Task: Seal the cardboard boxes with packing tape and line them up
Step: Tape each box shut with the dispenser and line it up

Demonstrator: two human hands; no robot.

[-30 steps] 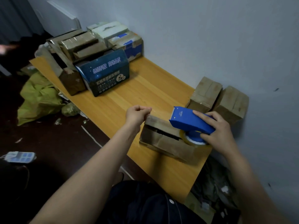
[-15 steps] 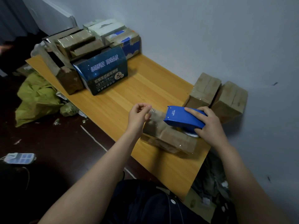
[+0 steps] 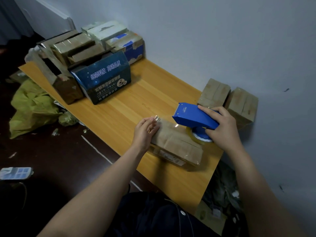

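Note:
A brown cardboard box (image 3: 177, 144) lies on the wooden table (image 3: 145, 96) near its right end. My right hand (image 3: 222, 129) grips a blue tape dispenser (image 3: 193, 116) resting on top of the box, its tape roll (image 3: 199, 136) underneath. A strip of clear tape (image 3: 164, 123) runs from the dispenser to the box's left end. There my left hand (image 3: 145, 132) pinches the tape's free end at the box's edge. Two taped brown boxes (image 3: 213, 94) (image 3: 242, 105) stand side by side against the wall just behind.
A pile of several boxes, including a dark blue printed one (image 3: 104, 77), fills the table's far left end. A green bag (image 3: 32, 108) and scraps lie on the dark floor at left, with a blue-and-white object (image 3: 15, 172). The grey wall (image 3: 222, 40) borders the table's far side.
The dispenser has tilted up and shifted on the box. My left hand has dropped to the box's left end, drawing the tape out over the top.

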